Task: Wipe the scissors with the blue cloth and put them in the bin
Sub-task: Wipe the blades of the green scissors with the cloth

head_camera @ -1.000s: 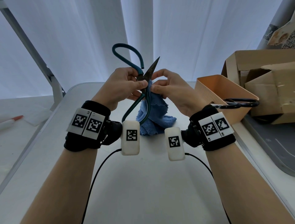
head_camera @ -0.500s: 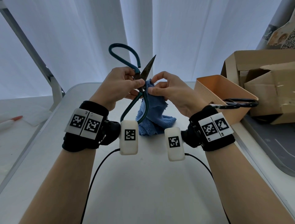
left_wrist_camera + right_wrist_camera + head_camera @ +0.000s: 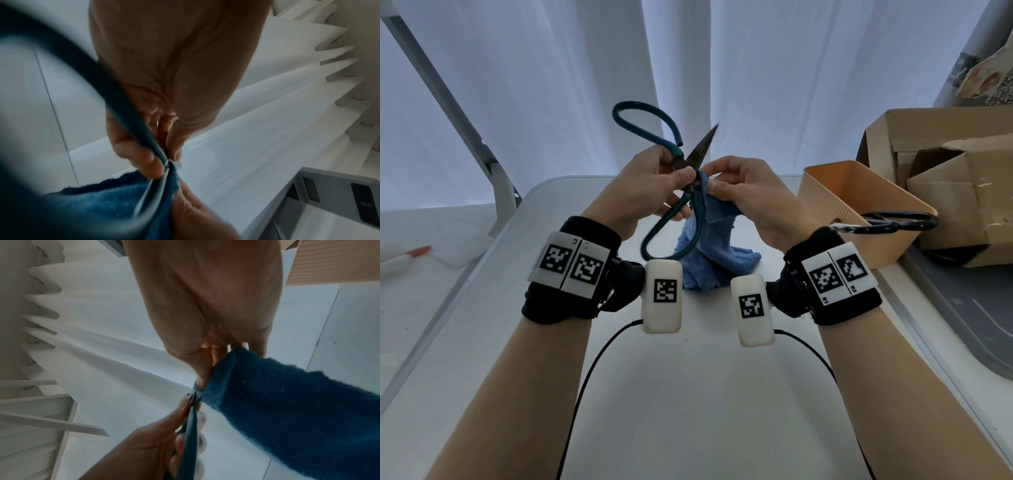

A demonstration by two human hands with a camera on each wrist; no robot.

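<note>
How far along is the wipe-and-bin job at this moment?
Done: another pair of scissors already rests across the bin rim. In hand: the left hand grips the teal-handled scissors near the pivot while the right hand pinches the blue cloth against them, mid-wipe. Left: finishing the wipe and binning this pair.

white curtains | white table | cardboard boxes

A makeshift recording setup rather than a lived-in room: a white folding desk stands against plain white curtains. Opened cardboard boxes crowd its right side, and both wrists wear bands with printed markers.
</note>
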